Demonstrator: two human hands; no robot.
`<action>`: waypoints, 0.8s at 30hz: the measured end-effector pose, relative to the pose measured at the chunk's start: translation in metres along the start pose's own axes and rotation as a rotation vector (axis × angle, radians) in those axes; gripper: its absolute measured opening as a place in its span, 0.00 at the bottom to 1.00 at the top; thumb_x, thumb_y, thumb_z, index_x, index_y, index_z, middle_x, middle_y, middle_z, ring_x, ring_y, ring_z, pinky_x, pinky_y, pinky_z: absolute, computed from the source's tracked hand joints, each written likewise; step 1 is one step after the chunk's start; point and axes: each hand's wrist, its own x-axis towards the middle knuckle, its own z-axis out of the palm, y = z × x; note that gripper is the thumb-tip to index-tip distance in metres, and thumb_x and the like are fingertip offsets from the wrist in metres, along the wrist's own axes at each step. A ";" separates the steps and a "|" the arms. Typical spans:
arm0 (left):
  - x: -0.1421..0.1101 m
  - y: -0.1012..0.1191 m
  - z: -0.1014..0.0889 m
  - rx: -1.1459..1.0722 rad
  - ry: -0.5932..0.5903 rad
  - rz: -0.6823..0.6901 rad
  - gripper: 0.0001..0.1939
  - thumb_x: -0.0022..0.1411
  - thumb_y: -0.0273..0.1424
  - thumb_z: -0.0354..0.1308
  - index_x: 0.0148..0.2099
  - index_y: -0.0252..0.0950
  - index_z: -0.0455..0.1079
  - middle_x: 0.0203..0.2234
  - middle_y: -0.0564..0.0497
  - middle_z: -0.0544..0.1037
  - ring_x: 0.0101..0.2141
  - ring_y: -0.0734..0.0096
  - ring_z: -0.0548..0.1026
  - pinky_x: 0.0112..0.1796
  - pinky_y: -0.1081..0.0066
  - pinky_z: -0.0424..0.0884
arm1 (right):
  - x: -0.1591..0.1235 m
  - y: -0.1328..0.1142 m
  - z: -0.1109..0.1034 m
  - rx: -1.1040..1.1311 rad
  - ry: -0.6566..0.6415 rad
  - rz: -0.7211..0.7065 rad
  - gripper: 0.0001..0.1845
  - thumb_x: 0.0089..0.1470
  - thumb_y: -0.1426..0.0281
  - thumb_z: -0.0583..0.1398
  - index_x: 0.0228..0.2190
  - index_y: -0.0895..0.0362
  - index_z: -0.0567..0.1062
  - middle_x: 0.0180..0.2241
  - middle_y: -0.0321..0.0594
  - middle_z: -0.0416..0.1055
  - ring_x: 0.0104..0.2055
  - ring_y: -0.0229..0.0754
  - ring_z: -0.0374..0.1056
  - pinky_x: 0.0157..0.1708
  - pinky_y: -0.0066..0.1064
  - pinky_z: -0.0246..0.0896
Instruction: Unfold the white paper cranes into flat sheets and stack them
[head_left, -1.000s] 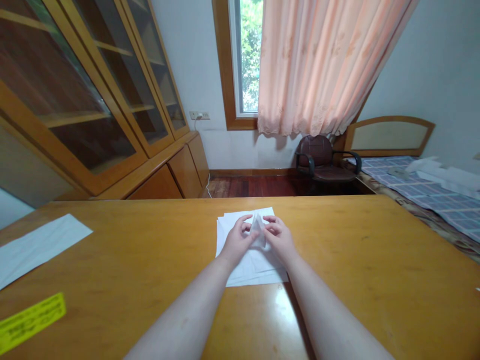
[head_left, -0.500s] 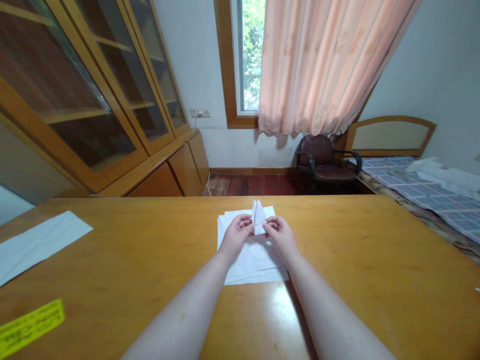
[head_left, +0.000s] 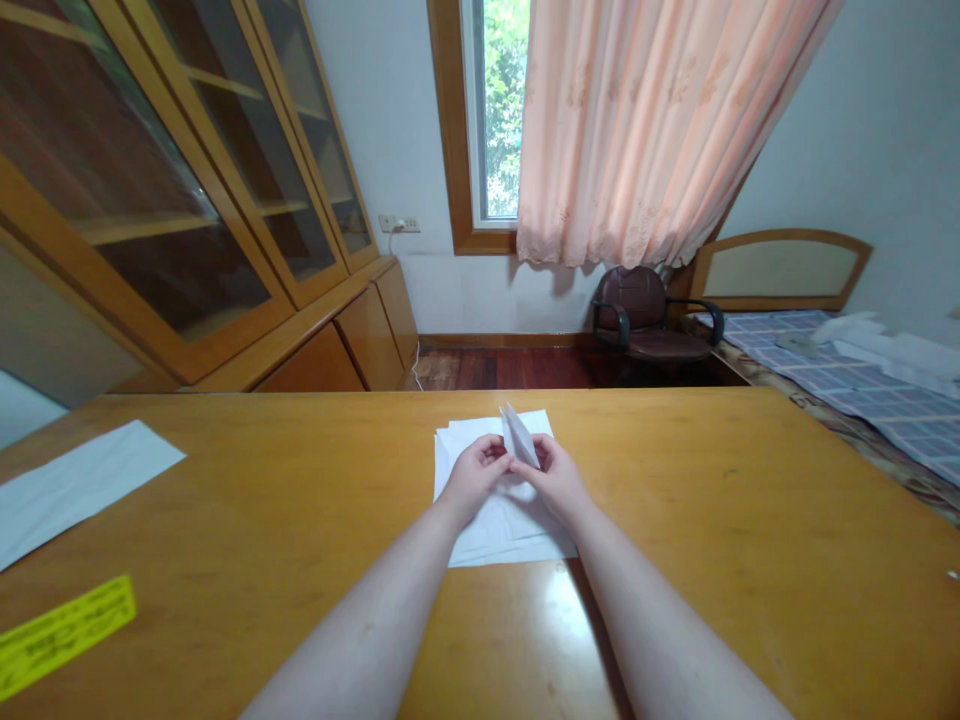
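Between my two hands a small piece of folded white paper (head_left: 519, 437) stands up, its pointed top leaning left. My left hand (head_left: 476, 475) pinches it low on the left side. My right hand (head_left: 556, 478) grips the lower right, its thumb laid across the bottom towards the left fingers. The fingertips behind the paper are partly hidden. Below both hands lie several loose white sheets (head_left: 487, 535), stacked unevenly on the wooden table (head_left: 337, 600).
Another white sheet (head_left: 82, 485) lies at the table's left side, with a yellow label (head_left: 67, 635) nearer me. Past the far edge stand a glass-doored cabinet (head_left: 247, 180), a dark office chair (head_left: 637, 310) and a bed (head_left: 862, 370).
The folded paper has turned and tilted, showing a narrower side. My right thumb has moved left across its base, and the hands are closer together.
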 end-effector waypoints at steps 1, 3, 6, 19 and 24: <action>0.000 0.000 0.000 0.036 -0.008 0.012 0.10 0.51 0.32 0.61 0.35 0.33 0.66 0.29 0.51 0.73 0.32 0.72 0.71 0.37 0.71 0.66 | 0.000 0.000 0.000 -0.014 0.009 -0.004 0.16 0.38 0.63 0.67 0.32 0.56 0.72 0.31 0.38 0.72 0.33 0.40 0.68 0.35 0.32 0.63; 0.000 -0.001 -0.001 0.078 0.000 0.030 0.08 0.52 0.32 0.59 0.34 0.33 0.67 0.29 0.51 0.73 0.32 0.72 0.71 0.38 0.70 0.66 | 0.001 0.000 -0.001 0.004 0.030 0.009 0.14 0.41 0.62 0.65 0.29 0.57 0.73 0.28 0.38 0.72 0.31 0.40 0.67 0.33 0.31 0.62; 0.001 -0.003 -0.003 0.080 0.049 0.043 0.09 0.52 0.32 0.59 0.35 0.33 0.67 0.31 0.50 0.74 0.34 0.70 0.71 0.39 0.70 0.65 | 0.002 0.001 -0.003 0.025 0.057 0.017 0.12 0.43 0.62 0.64 0.27 0.57 0.74 0.26 0.38 0.73 0.29 0.40 0.68 0.33 0.32 0.62; 0.003 -0.005 -0.002 0.161 0.132 0.134 0.09 0.47 0.30 0.62 0.33 0.33 0.69 0.29 0.50 0.74 0.32 0.71 0.71 0.38 0.70 0.65 | 0.003 -0.002 -0.005 -0.223 0.145 -0.180 0.07 0.38 0.67 0.66 0.18 0.55 0.73 0.30 0.39 0.67 0.33 0.40 0.65 0.34 0.32 0.60; 0.006 -0.008 -0.002 0.143 0.200 0.130 0.13 0.45 0.29 0.63 0.33 0.35 0.63 0.26 0.55 0.70 0.29 0.74 0.70 0.33 0.73 0.65 | 0.005 0.005 -0.002 0.057 0.112 0.009 0.20 0.34 0.65 0.68 0.32 0.54 0.70 0.25 0.33 0.66 0.24 0.35 0.62 0.24 0.27 0.58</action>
